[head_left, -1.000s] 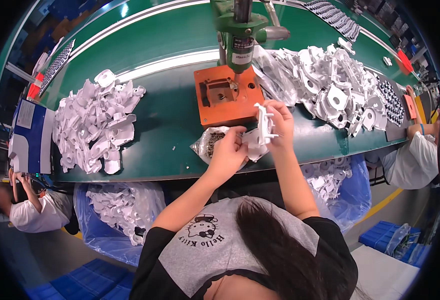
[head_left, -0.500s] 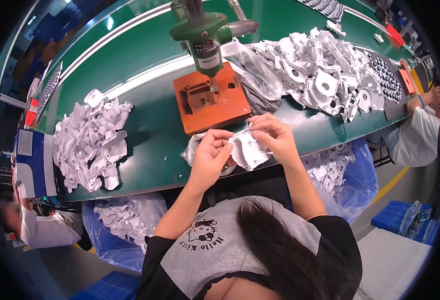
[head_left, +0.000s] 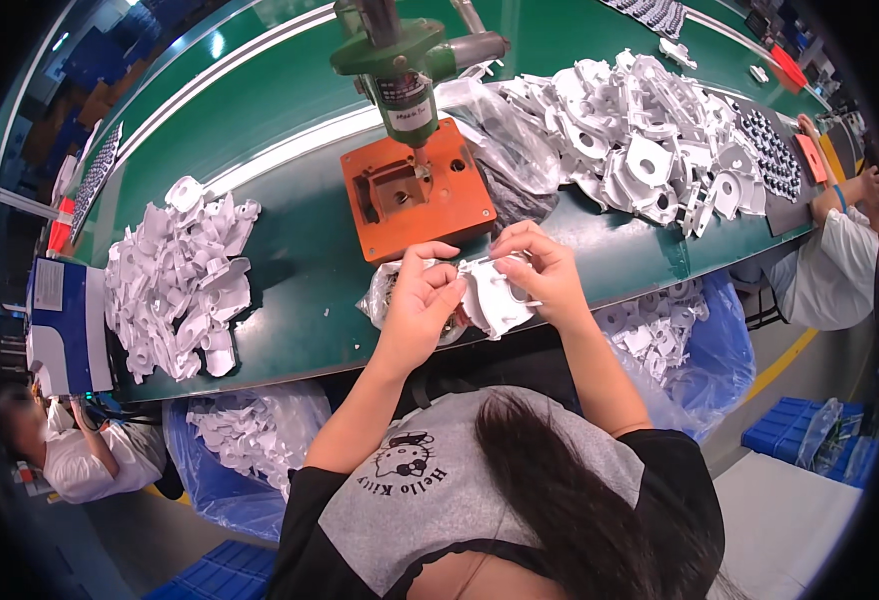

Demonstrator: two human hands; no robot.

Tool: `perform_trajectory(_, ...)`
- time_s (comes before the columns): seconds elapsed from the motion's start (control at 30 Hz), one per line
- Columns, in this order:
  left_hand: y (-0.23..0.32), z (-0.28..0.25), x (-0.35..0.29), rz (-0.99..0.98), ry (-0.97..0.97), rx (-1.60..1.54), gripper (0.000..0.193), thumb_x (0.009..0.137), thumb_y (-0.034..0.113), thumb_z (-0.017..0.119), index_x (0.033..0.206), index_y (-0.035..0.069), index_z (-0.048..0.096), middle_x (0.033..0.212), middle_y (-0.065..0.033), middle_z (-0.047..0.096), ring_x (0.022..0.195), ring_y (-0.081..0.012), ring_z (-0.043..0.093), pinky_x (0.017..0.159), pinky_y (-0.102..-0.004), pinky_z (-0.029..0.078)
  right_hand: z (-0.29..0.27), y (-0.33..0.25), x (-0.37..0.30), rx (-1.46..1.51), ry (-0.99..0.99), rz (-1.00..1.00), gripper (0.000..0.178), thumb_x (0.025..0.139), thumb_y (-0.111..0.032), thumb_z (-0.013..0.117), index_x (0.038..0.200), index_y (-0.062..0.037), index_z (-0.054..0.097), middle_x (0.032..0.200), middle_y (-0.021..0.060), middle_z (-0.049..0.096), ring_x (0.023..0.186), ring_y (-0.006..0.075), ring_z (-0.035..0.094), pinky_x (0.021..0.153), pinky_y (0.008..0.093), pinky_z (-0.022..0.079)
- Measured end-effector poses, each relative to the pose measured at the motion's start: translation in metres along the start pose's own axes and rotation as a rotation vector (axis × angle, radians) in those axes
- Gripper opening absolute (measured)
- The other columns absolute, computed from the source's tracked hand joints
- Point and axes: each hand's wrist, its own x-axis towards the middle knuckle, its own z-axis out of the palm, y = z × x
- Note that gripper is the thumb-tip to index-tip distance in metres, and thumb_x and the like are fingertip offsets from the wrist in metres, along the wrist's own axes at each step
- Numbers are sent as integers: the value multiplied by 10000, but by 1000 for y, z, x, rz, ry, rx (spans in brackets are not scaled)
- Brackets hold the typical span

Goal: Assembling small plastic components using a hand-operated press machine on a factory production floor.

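Observation:
A white molded plastic part (head_left: 500, 303) is held up in front of me, just past the bench's near edge. My right hand (head_left: 545, 272) grips it along its upper right side, thumb and fingers closed. At the part's left edge is my left hand (head_left: 420, 305), thumb and curled fingers against it while the index finger is lifted. Whether something small sits between the left fingertips is hidden. Behind the left hand lies a clear plastic bag (head_left: 376, 300) with small metal-looking pieces. An orange fixture block (head_left: 420, 225) sits beyond my hands, beneath a green press (head_left: 400, 80).
White parts form one heap (head_left: 175, 285) at left and another (head_left: 650, 150) at right on the green bench (head_left: 305, 320). Blue-lined bins of parts stand below, at left (head_left: 225, 510) and right (head_left: 730, 350). Co-workers sit at both sides. A dark tray (head_left: 780, 165) holds small round pieces.
My left index finger has lifted off the part's upper edge. The part has turned slightly in my right hand. At the far left a co-worker has moved further into view.

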Motion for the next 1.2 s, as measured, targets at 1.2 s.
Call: perform_trajectory(1.2,88,-79,-28,299,360,1115,167,822,66,620,975,14,577,823,-78,632,665,-115,607,603,-279,472,34,6,113,-1054,136,-437,128,738,-157,646,763,-32,643,788,120,597,766,313,559,706,402,448)
